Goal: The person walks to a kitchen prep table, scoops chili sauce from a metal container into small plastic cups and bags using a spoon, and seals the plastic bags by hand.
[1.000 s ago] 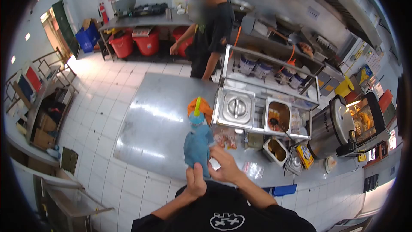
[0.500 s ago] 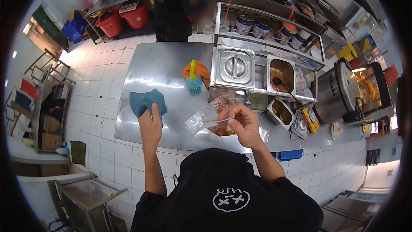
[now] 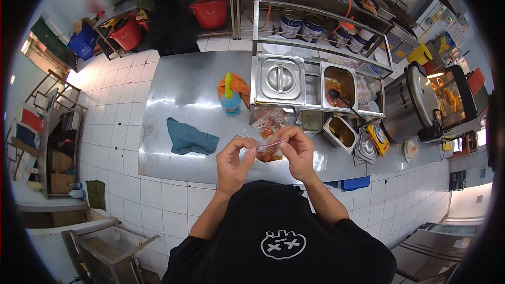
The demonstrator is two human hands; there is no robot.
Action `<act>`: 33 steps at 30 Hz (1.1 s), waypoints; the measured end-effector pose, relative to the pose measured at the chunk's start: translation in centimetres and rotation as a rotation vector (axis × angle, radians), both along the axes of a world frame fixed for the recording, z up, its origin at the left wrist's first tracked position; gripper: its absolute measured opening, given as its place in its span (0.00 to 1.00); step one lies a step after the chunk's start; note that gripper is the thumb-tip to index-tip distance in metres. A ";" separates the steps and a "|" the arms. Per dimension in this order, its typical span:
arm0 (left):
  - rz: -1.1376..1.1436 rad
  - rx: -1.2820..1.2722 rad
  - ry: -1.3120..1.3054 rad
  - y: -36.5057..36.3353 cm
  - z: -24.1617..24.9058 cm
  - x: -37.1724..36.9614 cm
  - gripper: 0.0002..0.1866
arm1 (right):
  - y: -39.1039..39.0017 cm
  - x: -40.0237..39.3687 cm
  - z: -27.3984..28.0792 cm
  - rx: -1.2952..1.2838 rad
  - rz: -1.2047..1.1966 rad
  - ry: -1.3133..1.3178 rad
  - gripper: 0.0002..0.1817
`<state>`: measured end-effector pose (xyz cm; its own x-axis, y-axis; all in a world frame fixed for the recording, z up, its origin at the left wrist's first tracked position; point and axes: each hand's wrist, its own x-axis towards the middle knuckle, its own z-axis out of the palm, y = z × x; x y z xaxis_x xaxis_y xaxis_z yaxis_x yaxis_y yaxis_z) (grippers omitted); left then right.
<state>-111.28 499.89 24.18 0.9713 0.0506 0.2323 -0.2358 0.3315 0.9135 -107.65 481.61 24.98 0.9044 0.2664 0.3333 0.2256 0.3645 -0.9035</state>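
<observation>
Both hands meet over the front part of the steel table. My left hand pinches one side of the edge of a clear plastic bag, and my right hand pinches the other side. Clear bags with reddish food lie just beyond and beneath my fingers. To the left a crumpled teal cloth rests on the table, touched by neither hand. A blue spray bottle with a yellow-green top stands farther back, against an orange cloth.
A steel rack holds a lidded pan and an open pan of red food. Right of it are an open container, a yellow box and a large cooker. Another person stands beyond the table, near red tubs.
My left hand has let go of the teal cloth and moved right to the bag edge. The cloth now lies flatter. The other person has moved left.
</observation>
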 end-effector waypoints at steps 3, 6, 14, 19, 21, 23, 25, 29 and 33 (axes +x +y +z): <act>-0.013 -0.025 0.008 -0.1 -0.2 0.1 0.05 | -0.6 -0.1 -0.1 -0.016 0.005 0.019 0.03; -0.044 -0.032 -0.003 0.1 0.2 0.2 0.04 | -1.0 -0.4 -1.0 -0.024 0.032 0.090 0.03; -0.097 -0.029 -0.027 0.7 0.1 0.0 0.04 | -1.4 -0.5 -1.7 -0.118 0.040 0.009 0.05; -0.104 -0.054 0.006 0.4 -0.8 0.0 0.05 | -1.5 -0.4 -1.7 -0.132 -0.008 -0.041 0.03; -0.103 0.005 -0.036 0.2 -1.3 0.0 0.06 | -1.7 -0.4 -1.6 -0.154 -0.005 -0.052 0.03; -0.114 0.005 -0.050 0.0 -1.7 0.1 0.06 | -1.8 -0.4 -1.5 -0.180 -0.001 -0.058 0.04; -0.139 -0.053 -0.038 -0.3 -2.1 0.0 0.06 | -1.9 -0.4 -1.5 -0.211 0.002 -0.059 0.04; -0.106 0.035 -0.094 -0.4 -2.2 0.3 0.06 | -1.5 -0.4 -1.0 -0.256 -0.036 -0.090 0.05; -0.120 0.055 -0.100 -0.6 -2.1 0.4 0.06 | -1.7 -0.4 -1.7 -0.264 -0.068 -0.159 0.05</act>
<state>-110.88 499.33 22.05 0.9415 -0.0797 0.3276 -0.2884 0.3126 0.9050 -108.02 479.91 23.26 0.8651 0.3034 0.3995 0.3876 0.1014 -0.9162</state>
